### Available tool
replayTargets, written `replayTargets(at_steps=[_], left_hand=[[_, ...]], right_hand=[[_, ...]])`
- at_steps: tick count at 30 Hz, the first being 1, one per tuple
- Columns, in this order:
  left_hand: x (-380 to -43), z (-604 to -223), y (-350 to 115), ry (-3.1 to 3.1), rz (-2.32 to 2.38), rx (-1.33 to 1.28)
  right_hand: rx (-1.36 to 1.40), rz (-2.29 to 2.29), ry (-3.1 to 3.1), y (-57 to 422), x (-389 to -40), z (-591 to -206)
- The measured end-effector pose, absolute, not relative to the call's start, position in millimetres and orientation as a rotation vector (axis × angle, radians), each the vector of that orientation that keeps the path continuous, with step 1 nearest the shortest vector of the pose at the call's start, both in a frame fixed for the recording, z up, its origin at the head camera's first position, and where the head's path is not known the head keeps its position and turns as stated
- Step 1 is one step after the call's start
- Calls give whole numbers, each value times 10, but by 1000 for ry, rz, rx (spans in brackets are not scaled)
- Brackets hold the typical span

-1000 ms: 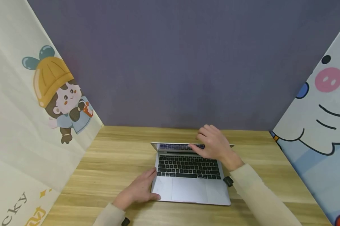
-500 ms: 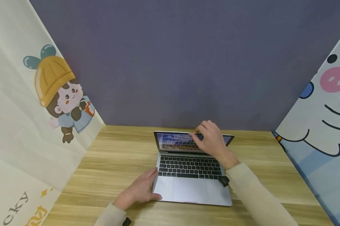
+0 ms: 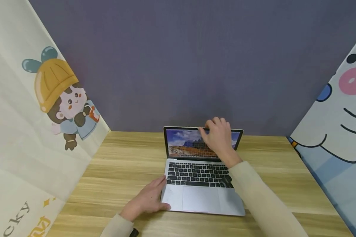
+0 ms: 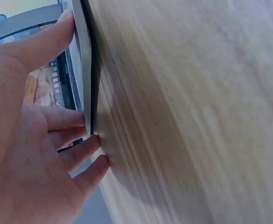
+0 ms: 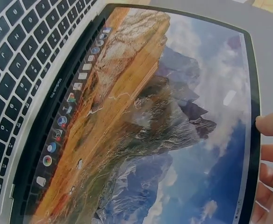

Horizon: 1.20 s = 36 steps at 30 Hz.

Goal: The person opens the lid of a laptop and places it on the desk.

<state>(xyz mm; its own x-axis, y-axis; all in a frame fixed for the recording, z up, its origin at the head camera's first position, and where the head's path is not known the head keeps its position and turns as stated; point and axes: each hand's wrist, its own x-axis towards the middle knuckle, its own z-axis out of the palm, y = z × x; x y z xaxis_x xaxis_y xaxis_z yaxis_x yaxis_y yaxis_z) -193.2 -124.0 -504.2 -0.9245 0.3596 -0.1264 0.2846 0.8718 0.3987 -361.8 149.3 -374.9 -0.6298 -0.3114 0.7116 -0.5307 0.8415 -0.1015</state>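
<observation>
A silver laptop [image 3: 200, 199] lies on the wooden table with its screen [image 3: 182, 141] raised, lit with a mountain wallpaper. My right hand [image 3: 220, 138] pinches the top edge of the screen, right of its middle. In the right wrist view the thumb [image 5: 269, 125] presses the front bezel while the other fingers go behind the lid. At the laptop's front left corner, my left hand [image 3: 149, 198] rests with fingers spread. Its thumb and fingertips touch the laptop's edge in the left wrist view, and the lower fingers [image 4: 92, 177] reach the tabletop.
The wooden table [image 3: 115, 164] ends at a dark grey-purple panel [image 3: 181, 65] close behind the laptop. White printed sheets with cartoon figures stand on the left [image 3: 15, 131] and right [image 3: 338, 131].
My right hand has swung the laptop screen from low and nearly folded to raised, moving up with it. The wallpaper has come into view. The left hand keeps its place.
</observation>
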Motion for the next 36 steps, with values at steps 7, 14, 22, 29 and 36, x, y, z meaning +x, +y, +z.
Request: replayTargets(at_steps=[7, 14, 22, 29, 36], left_hand=[[-1936, -5035, -1249, 2856, 534, 502], [-1908, -5012, -1238, 2836, 555, 473], [-1870, -5020, -1248, 2832, 562, 467], [-1897, -5015, -1251, 2856, 550, 516], [-1902, -5021, -1267, 2833, 556, 501]], right_hand=[[512, 373, -2390, 1411, -3829, -3734], [455, 455, -2369, 1323, -4043, -3862], [430, 454, -2417, 1266, -4192, -3970], [476, 400, -2443, 1313, -4291, -4039], [583, 332, -2603, 1415, -4256, -4044]])
